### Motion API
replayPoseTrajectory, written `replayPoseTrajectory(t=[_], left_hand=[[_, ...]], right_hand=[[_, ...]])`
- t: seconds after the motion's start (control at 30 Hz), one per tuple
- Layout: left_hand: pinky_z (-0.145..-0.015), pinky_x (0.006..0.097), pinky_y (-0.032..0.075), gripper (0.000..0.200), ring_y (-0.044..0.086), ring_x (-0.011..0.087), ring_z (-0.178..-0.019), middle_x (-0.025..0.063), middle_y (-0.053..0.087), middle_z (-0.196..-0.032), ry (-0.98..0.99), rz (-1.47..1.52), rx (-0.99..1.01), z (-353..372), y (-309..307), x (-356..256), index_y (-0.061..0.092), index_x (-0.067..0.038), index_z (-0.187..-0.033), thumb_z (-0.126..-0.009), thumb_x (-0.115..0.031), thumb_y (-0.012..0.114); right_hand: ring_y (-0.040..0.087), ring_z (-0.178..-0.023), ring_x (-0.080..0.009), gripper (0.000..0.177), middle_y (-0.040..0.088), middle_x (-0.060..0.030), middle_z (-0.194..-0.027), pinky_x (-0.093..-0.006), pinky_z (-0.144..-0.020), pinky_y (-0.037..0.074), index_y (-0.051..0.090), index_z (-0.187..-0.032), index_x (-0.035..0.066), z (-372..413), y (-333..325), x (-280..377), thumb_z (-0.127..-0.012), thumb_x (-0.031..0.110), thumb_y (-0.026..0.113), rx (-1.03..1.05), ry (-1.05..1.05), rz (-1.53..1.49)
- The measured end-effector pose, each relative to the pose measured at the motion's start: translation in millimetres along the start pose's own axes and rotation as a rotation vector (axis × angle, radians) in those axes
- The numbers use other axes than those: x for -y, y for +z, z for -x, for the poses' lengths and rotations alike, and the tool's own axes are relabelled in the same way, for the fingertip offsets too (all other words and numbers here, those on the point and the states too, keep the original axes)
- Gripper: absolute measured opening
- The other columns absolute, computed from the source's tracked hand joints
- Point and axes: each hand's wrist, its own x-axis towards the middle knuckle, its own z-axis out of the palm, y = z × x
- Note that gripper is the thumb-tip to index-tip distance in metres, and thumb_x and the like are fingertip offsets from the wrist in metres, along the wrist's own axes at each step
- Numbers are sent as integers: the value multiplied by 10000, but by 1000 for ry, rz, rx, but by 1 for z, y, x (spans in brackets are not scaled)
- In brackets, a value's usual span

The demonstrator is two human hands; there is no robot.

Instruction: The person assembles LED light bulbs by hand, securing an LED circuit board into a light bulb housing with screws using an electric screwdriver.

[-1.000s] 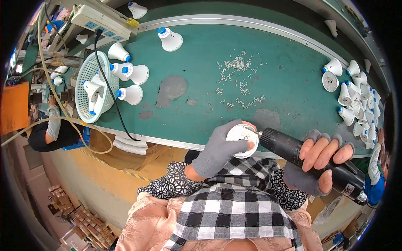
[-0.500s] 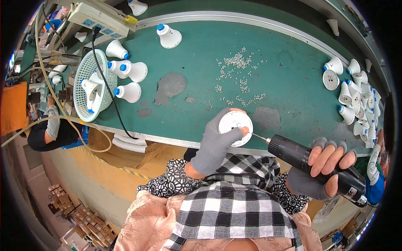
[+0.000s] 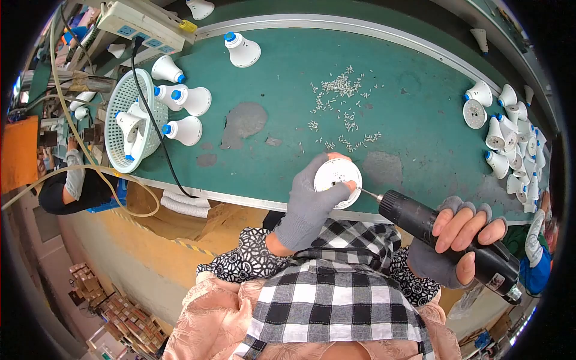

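Note:
My left hand (image 3: 312, 201), in a grey fingerless glove, grips a white bulb housing (image 3: 339, 173) by its rim, its round flat face turned up. The thumb lies across that face. My right hand (image 3: 456, 246), gloved alike, is wrapped round a black electric screwdriver (image 3: 414, 217). Its thin bit points left and its tip is at the right edge of the housing's face, close to my left thumb. Whether a screw sits at the tip is too small to tell. Beyond the housing, many small screws (image 3: 342, 87) lie scattered on the green table (image 3: 282, 54).
At the left a pale green basket (image 3: 111, 138) holds more housings, with several white housings (image 3: 195, 101) beside it. A black cable (image 3: 144, 99) runs from a power strip (image 3: 141, 30). Many housings (image 3: 495, 135) crowd the right end. Other people's sleeves (image 3: 74, 174) show at both sides.
My right hand and the screwdriver have shifted slightly left and the screwdriver's rear end has dropped. My left hand holds the housing in nearly the same place.

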Motion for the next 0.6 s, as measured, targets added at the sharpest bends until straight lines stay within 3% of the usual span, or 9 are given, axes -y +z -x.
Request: replayPoseTrajectory(t=[0.6], left_hand=[[-758, 252, 507, 381, 612, 96, -860, 41, 641, -954, 24, -104, -20, 0, 1, -5, 600, -43, -1139, -779, -125, 692]], right_hand=[[597, -565, -186, 391, 556, -68, -753, -388, -597, 525, 398, -989, 118, -2, 6, 0, -790, 89, 734, 32, 42, 36]])
